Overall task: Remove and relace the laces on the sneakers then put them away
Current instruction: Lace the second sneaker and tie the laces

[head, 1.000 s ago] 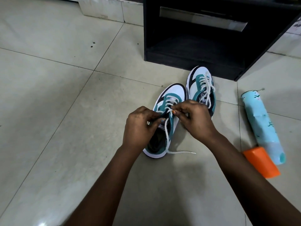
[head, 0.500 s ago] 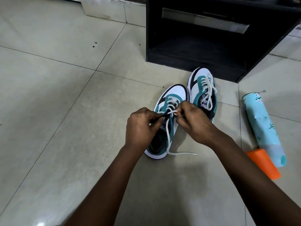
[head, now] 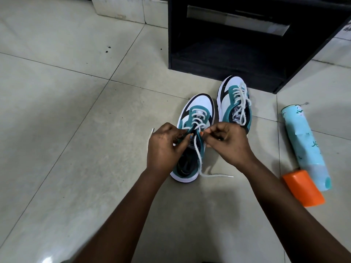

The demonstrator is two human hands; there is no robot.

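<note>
Both forearms reach in from the near edge and meet over the near sneaker [head: 197, 118], which stands on the tiled floor [head: 76, 130] with its toe pointing away. The left hand [head: 164, 147] has its fingers curled, pinching the teal eyelet flap at the sneaker's left side. The right hand [head: 228, 143], just beside it, pinches the white lace [head: 199, 158] with thumb and forefinger above the tongue. Below the hands one lace end trails over the heel onto the floor; the other tip pokes out left of the left hand. Just beyond the right hand stands the second sneaker [head: 234, 99], fully laced. Right of that hand lie a pale blue bottle [head: 303, 141] and an orange cap [head: 302, 186]. Farthest off is a black cabinet [head: 237, 59].
</note>
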